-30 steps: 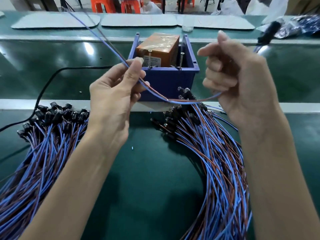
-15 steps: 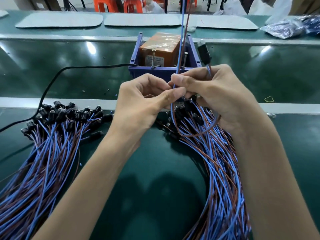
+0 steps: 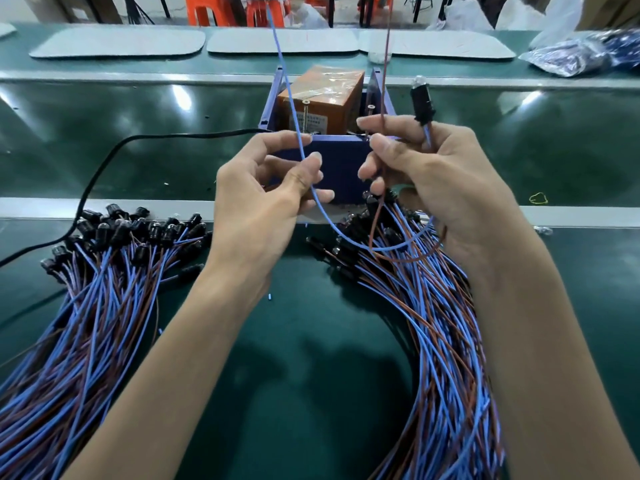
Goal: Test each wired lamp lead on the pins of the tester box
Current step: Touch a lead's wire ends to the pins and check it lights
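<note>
- Pinching the blue wire (image 3: 281, 64) between thumb and curled fingers, the left hand (image 3: 263, 209) is raised just in front of the tester box (image 3: 341, 164).
- The right hand (image 3: 450, 195) grasps two things at once. The black lamp holder (image 3: 420, 100) stands upright above its fingers with a clear bulb on top, and the brown wire (image 3: 387, 46) is nipped between thumb and forefinger.
- Both wires rise past the box and leave the top edge of the view (their bare ends are out of sight). Below the hands they sag in a loop that runs from one hand to the other.
- The tester box is blue and open-topped, with an orange block (image 3: 322, 95) wrapped in tape inside. Two upright metal pins (image 3: 304, 114) stand at its near side, one behind each held wire. Whether either wire touches a pin cannot be told.
- A black cable (image 3: 138, 140) runs in from the left towards the box.
- On the green table (image 3: 311, 375) lie two heaps of blue-and-brown leads, the left bundle (image 3: 86, 306) and the right bundle (image 3: 440, 341), with their black holders pointing towards the box.
- A yellow rubber band (image 3: 538, 198) lies to the right, well apart.
</note>
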### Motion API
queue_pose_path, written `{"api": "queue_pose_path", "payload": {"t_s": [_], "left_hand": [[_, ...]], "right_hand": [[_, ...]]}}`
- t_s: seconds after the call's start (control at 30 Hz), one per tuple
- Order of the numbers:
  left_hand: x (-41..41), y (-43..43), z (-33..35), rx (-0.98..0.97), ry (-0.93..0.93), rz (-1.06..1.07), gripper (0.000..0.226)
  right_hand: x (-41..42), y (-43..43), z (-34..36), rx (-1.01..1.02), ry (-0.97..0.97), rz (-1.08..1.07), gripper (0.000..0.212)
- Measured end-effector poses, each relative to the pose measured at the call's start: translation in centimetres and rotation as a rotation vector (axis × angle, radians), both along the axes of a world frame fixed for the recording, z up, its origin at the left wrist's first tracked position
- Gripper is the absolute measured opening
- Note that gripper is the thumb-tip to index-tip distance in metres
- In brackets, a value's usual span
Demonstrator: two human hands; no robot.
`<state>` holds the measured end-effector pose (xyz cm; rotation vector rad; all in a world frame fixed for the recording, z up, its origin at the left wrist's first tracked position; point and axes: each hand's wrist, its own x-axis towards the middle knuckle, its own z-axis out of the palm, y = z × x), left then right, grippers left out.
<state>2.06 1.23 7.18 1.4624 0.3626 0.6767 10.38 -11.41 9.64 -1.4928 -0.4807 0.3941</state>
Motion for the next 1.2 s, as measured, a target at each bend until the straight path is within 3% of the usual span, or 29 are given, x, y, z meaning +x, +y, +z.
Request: {"api": "queue_pose_path", "payload": {"t_s": [0.2, 0.53, 0.77, 1.03, 1.2], "left_hand": [[0.4, 1.0, -0.4, 0.085, 0.011, 0.043, 0.037], [0.7, 2.7, -1.6, 0.152, 0.135, 0.069, 0.056], [1.0, 2.7, -2.3, 0.185, 0.177, 0.079, 0.042], [1.1, 2.8, -2.5, 0.179, 0.213, 0.063, 0.044], [1.2, 2.6, -2.7, 0.211, 0.254, 0.021, 0.052]], "right_hand": [[0.4, 0.3, -0.1, 0.041, -0.011, -0.057, 0.032], [1.7, 0.4, -1.8, -0.064, 0.016, -0.26, 0.026], [2.1, 0.4, -2.4, -0.195, 0.026, -0.245, 0.027], [2.6, 0.0, -2.3, -0.229, 0.029, -0.246, 0.039], [2.8, -0.3, -2.4, -0.194, 0.04, -0.274, 0.028]]}}
